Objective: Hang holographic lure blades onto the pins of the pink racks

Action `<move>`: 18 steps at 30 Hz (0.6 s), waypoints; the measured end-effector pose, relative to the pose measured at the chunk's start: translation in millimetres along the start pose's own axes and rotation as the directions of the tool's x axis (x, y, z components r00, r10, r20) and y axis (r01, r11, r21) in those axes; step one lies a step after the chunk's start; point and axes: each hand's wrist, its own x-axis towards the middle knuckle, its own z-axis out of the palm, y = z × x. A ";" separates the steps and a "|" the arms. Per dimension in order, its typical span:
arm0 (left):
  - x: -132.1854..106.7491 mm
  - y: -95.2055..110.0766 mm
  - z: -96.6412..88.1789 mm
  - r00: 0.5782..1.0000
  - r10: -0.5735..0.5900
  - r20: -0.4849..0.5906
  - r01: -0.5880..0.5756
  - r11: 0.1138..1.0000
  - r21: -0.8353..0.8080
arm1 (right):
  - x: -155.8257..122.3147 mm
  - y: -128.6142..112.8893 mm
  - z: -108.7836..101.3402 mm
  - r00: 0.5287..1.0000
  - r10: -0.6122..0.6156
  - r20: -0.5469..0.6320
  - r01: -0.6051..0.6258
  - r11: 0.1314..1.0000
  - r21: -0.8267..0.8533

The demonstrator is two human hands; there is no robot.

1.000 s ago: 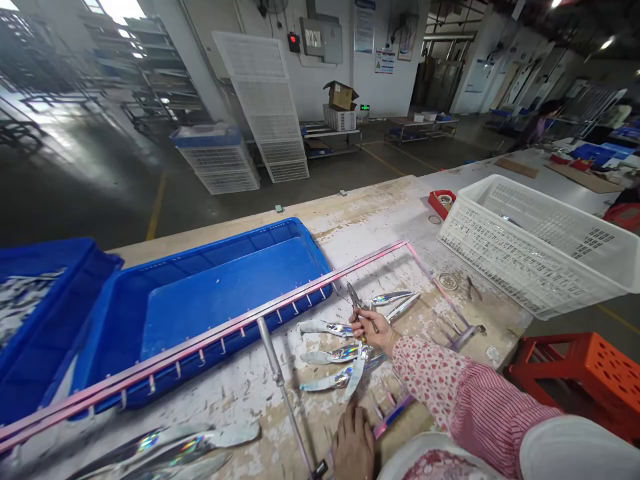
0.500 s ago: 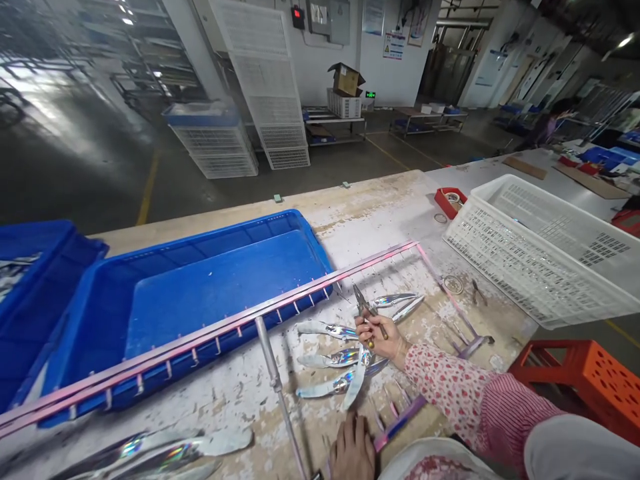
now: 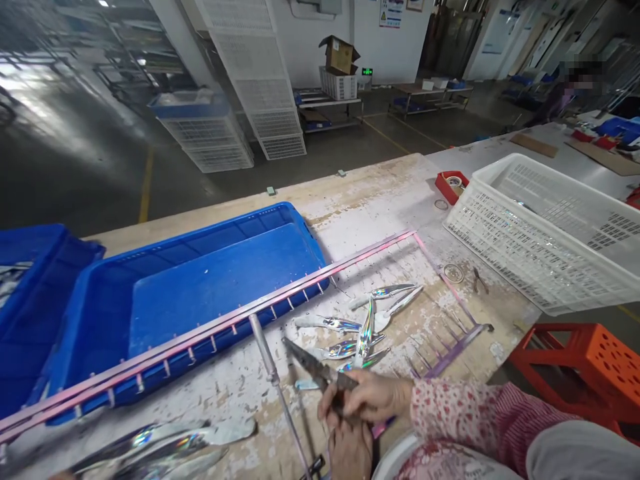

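Clock directions taken from the right hand, twelve toward the top of the view. Right hand (image 3: 363,395): fingers curled closed around a pair of dark metal pliers with a tapered nose (image 3: 309,360); the nose points to ten o'clock, above the table, and blur hides whether its jaws stand apart. Left hand (image 3: 350,452): at half past six, back upward, fingertips partly covered by the right hand; cannot tell whether they grip anything. Long, leaf-shaped silver pieces with a rainbow sheen (image 3: 367,330) lie in an overlapping cluster at twelve; a second silver group (image 3: 180,443) lies well apart, between eight and nine. A pink-to-purple metal frame with rows of thin pegs (image 3: 370,251) passes around the cluster, its long rail crossing from nine to one, over the near edge of a shallow blue plastic tray (image 3: 215,287) at ten. At two: a smaller pair of pliers (image 3: 481,281) on the worn white tabletop (image 3: 390,200), and beyond it a white perforated plastic basket (image 3: 500,247). An orange plastic stool (image 3: 560,350) stands at three.
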 end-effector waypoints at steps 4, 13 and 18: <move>2.3 3.8 -6.2 0.999 -0.026 -0.029 0.027 0.999 0.029 | 10.1 -23.6 -51.2 0.797 -0.241 -0.554 -0.105 0.848 -0.519; 4.5 4.5 -6.5 0.998 -0.004 -0.066 0.006 1.000 0.019 | -0.1 -69.7 -111.4 0.623 -0.459 -0.633 -0.186 0.699 -0.690; 4.0 4.4 -6.1 0.997 0.003 -0.073 -0.001 1.000 0.024 | 5.3 -82.8 -103.1 0.670 -0.413 -0.617 -0.371 0.533 -0.760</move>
